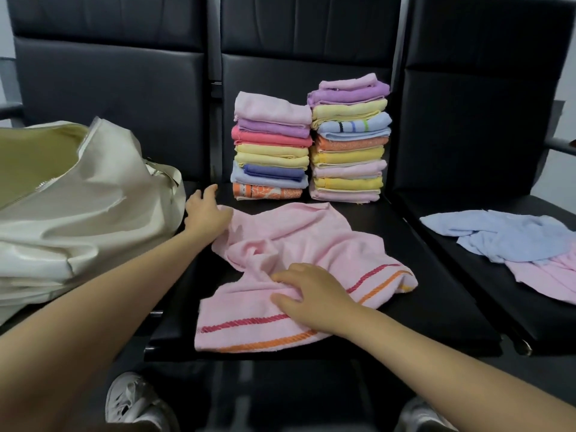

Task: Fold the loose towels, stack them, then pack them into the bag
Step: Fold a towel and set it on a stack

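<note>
Leftward, cream bag (pixel 93 194) gapes open.

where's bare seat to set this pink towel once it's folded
Bare patches: the middle seat right of the pink towel, and the right seat's near-left part below the blue towel. Crowded: the two stacks at the back, bag on the left.
</note>
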A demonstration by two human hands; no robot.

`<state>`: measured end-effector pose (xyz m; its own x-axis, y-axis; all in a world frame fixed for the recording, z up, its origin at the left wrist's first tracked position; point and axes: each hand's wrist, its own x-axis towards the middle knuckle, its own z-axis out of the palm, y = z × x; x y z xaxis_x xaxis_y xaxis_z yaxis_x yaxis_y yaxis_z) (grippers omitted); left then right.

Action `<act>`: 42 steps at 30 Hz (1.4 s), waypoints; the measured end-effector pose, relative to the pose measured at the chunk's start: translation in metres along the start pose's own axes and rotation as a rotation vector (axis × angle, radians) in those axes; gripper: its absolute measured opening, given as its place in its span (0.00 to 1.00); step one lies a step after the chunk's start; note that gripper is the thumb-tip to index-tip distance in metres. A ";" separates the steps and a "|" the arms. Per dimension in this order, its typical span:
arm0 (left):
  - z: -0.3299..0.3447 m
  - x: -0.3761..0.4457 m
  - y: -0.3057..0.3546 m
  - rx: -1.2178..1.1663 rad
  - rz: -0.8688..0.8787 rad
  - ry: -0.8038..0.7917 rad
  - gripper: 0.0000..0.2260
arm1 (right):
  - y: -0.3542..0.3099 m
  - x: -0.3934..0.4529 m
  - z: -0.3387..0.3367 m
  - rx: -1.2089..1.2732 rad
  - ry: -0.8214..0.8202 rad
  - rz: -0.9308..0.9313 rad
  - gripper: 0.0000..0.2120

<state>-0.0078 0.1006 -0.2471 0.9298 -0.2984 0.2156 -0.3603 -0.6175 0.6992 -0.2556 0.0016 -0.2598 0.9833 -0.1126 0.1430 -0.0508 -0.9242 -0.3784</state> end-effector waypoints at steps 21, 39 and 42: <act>-0.048 -0.145 -0.010 0.450 0.749 -0.354 0.22 | 0.052 -0.026 -0.042 0.029 0.125 0.126 0.12; -0.053 -0.165 -0.009 0.378 0.793 -0.421 0.17 | 0.073 -0.046 -0.062 0.150 0.342 0.435 0.06; -0.049 -0.167 -0.011 0.352 0.752 -0.462 0.31 | 0.066 -0.048 -0.068 0.319 0.486 0.413 0.04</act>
<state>-0.1555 0.1927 -0.2571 0.3496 -0.9191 0.1819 -0.9247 -0.3072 0.2250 -0.3183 -0.0788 -0.2295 0.7017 -0.6493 0.2933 -0.2762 -0.6273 -0.7281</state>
